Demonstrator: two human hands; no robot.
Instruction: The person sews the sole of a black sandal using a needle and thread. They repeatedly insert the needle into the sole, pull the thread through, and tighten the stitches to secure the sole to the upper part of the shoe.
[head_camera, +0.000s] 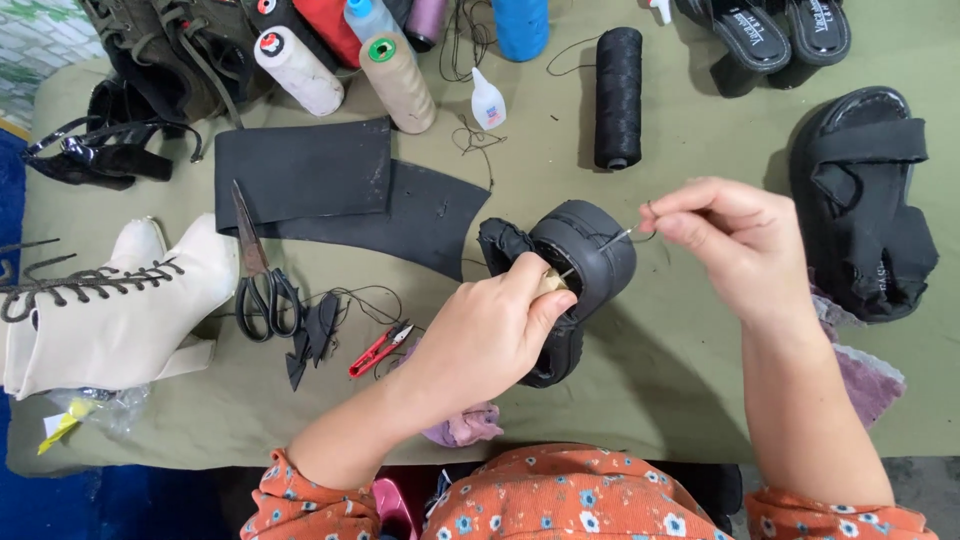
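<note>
Black shoe (585, 262), left fingers (535, 290) gripping, right fingers (672, 215) pinching needle (612, 240)

The left hand (490, 335) is curled shut, forearm running back toward seven o'clock. The right hand (725, 240), at about two o'clock from it, pinches fingertips together, apparently on something thin.

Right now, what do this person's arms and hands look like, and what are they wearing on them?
Both hands are bare: no gloves, and no rings or watch that I can see. The left hand and right hand lead into forearms bare up to near the elbows. There the sleeves begin: orange fabric printed with small white and blue flowers, gathered into a ruffled edge. The same cloth covers the chest.
</note>
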